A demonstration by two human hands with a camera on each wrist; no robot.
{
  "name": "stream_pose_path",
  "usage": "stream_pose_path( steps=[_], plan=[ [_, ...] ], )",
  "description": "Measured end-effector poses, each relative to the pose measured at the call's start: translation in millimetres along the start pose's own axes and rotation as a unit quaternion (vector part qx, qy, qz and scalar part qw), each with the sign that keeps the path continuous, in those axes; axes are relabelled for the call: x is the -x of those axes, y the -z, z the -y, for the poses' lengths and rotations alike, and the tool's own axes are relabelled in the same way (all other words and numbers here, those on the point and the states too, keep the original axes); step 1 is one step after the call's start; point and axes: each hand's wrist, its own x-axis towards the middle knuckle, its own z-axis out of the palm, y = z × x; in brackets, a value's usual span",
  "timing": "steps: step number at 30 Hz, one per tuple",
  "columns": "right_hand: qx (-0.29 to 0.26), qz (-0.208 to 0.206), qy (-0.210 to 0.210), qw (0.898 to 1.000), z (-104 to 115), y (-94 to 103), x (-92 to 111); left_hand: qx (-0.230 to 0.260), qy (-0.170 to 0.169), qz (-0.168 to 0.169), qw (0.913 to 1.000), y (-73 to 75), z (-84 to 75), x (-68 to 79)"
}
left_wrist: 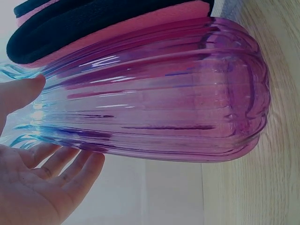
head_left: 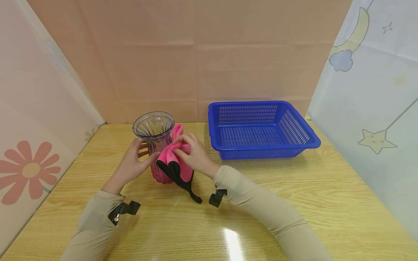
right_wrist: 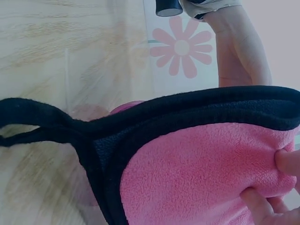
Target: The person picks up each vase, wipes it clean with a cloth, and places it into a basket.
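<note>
A ribbed glass vase [head_left: 157, 143], with a flared clear-blue rim and a purple-pink body, stands upright on the table at left of centre. My left hand [head_left: 132, 163] holds it round the neck; in the left wrist view the thumb touches one side and the fingers lie along the other. Against the vase's right side is a folded pink plush cloth [head_left: 186, 167] with black edging and a black hanging loop [right_wrist: 37, 115]. My right hand [head_left: 196, 154] pinches a fold of this cloth between thumb and fingers. The loop dangles towards the front.
A blue perforated plastic basket [head_left: 264, 148] stands at the back right on the wooden table [head_left: 183, 235]. Behind it rises a tan wall covering [head_left: 196, 65]. Printed sheets flank both sides, with a flower [head_left: 31, 170] at left and a star [head_left: 377, 141] at right.
</note>
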Motion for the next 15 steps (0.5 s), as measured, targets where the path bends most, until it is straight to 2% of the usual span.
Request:
stream_pose_path(
  steps=[8,15],
  plan=[
    [0.005,0.014,-0.010,1.000,-6,-2.6,4,0.003,0.013,0.003,0.9999,0.1,-1.4,0.1],
    [0.000,0.013,-0.002,1.000,-13,-5.2,7,0.003,0.017,0.005,0.9998,0.2,-1.9,0.2]
  ],
)
